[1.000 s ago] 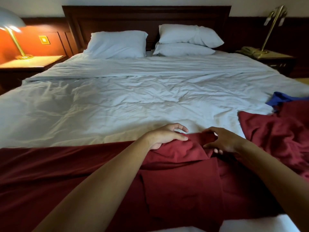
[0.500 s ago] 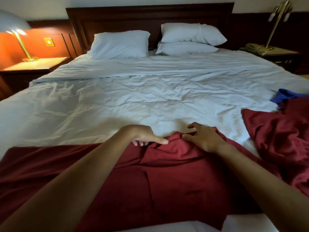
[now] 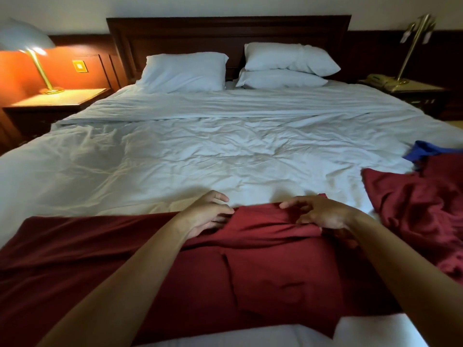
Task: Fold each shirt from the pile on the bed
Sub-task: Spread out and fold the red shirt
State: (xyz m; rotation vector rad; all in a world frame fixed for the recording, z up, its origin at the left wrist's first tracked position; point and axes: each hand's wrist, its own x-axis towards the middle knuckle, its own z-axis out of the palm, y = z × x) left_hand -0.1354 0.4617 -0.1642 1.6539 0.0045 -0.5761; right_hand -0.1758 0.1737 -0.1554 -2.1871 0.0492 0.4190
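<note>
Dark red shirt (image 3: 275, 271) lying spread flat across near end of bed (image 3: 225, 151), far edge bunching into raised fold. Left hand (image 3: 208, 216) pinching fold's left end, thumb over, fingers (image 3: 216, 221) curling under, index lifting clear. Right hand (image 3: 323, 214) gripping fold's right end, fingers curling narrow over cloth. Pile sitting at right: crumpled red garment (image 3: 421, 211), blue garment (image 3: 426, 151) showing behind.

We are looking at a plain dark red shirt (image 3: 250, 271) lying on a plain white bed sheet (image 3: 225, 159). More dark red cloth (image 3: 413, 204) is showing at the right, with a bright blue garment (image 3: 423, 152) behind it. White pillows (image 3: 185, 71) are sitting against a dark brown headboard (image 3: 225, 31)
</note>
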